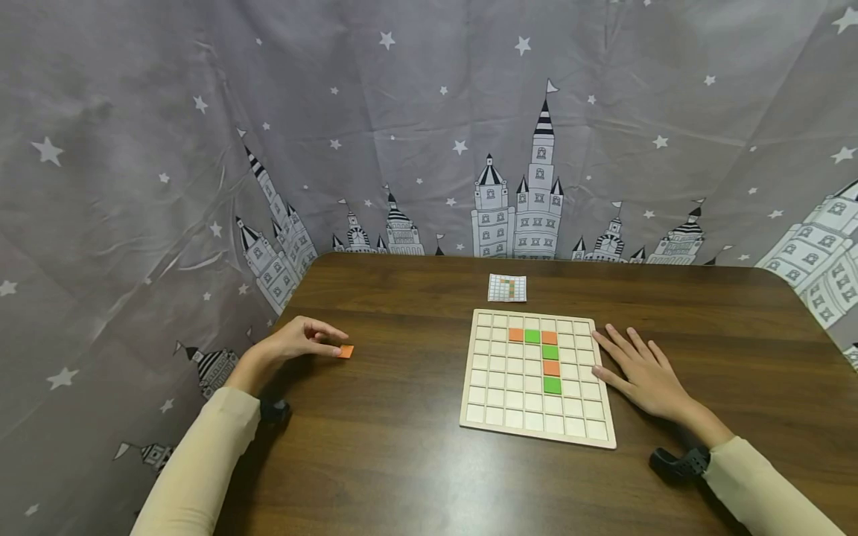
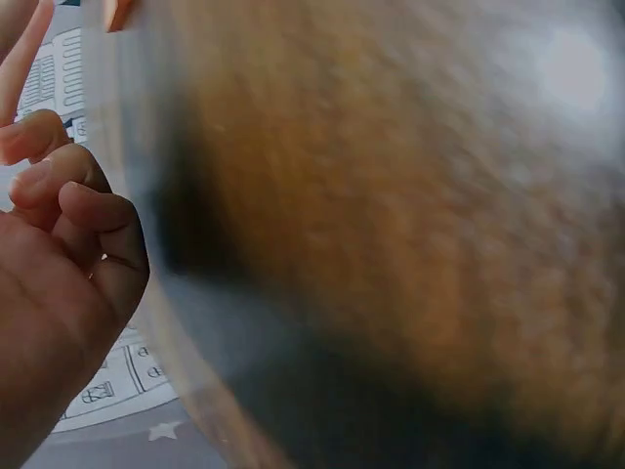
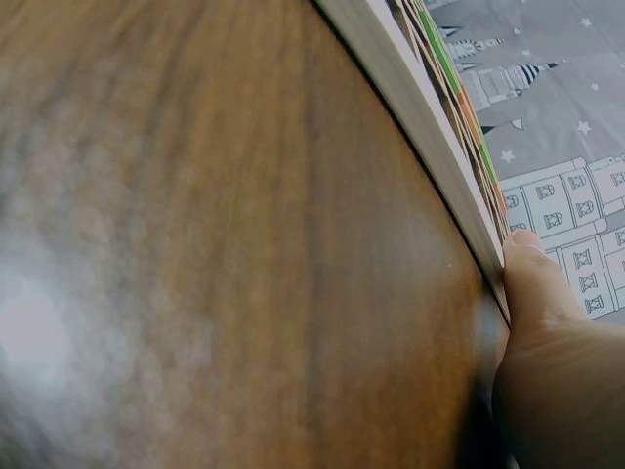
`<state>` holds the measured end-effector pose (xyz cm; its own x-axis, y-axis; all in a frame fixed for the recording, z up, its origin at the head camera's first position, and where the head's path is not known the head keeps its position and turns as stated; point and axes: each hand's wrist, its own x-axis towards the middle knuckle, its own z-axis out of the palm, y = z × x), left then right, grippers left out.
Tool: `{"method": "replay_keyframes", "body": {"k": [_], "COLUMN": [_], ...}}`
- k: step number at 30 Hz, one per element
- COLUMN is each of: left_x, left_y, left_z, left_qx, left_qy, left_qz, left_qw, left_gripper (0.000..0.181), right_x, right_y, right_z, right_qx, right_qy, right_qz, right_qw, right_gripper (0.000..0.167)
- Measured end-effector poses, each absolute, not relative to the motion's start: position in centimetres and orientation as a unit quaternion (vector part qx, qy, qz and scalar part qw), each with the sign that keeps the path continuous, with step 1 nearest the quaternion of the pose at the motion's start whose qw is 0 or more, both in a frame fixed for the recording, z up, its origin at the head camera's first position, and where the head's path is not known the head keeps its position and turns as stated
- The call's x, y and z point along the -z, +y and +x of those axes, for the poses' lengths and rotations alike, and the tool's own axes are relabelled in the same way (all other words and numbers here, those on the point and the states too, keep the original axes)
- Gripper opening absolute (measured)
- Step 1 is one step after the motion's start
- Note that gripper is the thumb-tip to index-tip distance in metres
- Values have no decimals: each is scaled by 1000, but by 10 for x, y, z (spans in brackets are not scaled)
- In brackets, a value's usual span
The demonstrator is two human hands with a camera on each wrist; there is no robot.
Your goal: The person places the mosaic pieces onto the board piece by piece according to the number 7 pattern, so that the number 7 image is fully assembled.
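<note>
In the head view my left hand (image 1: 304,339) is over the table's left side, pinching a small orange square tile (image 1: 345,351) at its fingertips. The left wrist view shows this hand's (image 2: 73,225) other fingers curled in, with part of the orange tile (image 2: 117,14) at the top edge. A pale wooden grid board (image 1: 506,418) lies right of the middle, with several orange and green tiles set in its cells. My right hand (image 1: 643,376) lies palm down, fingers spread, its thumb (image 3: 532,283) against the board's right edge.
Behind the board lies a small printed card (image 1: 507,288) with a coloured grid pattern. Everything stands on a brown wooden table (image 1: 375,461). A grey curtain (image 1: 415,112) with stars and castles hangs around its back and left side.
</note>
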<state>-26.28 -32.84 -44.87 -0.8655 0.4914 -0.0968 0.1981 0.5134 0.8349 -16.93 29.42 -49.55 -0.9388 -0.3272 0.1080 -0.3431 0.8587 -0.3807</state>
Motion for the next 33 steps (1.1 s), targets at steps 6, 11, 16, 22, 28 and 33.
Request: {"method": "replay_keyframes", "body": {"k": [6,11,16,22,28,33], "left_x": [453,456,456,455,454,452], "left_y": [-331,-333,-334,-333,-331,-329], "left_z": [-263,-265,-262,-259,-259,-257], "left_qx": [-450,-436,-429,-427,-401,-391], "left_qy": [851,858,862,862,877,882], "left_qz": [212,220,219,230,217,216], "left_qw": [167,161,157,148,152,148], "left_gripper": [35,34,34,33,33,33], "right_x": [495,495,495,497,498,498], "right_y": [294,294,294,294,293,294], "right_z": [-170,-171,-171,-171,-171,-171], "right_qx": [-202,-199,-196,-200,-208,-206], "right_qy": [-964,-964,-965,-964,-962,-963], "right_qz": [172,174,174,174,175,171], "right_qw": [20,17,14,18,28,22], "right_gripper": [69,69,70,69,69,70]}}
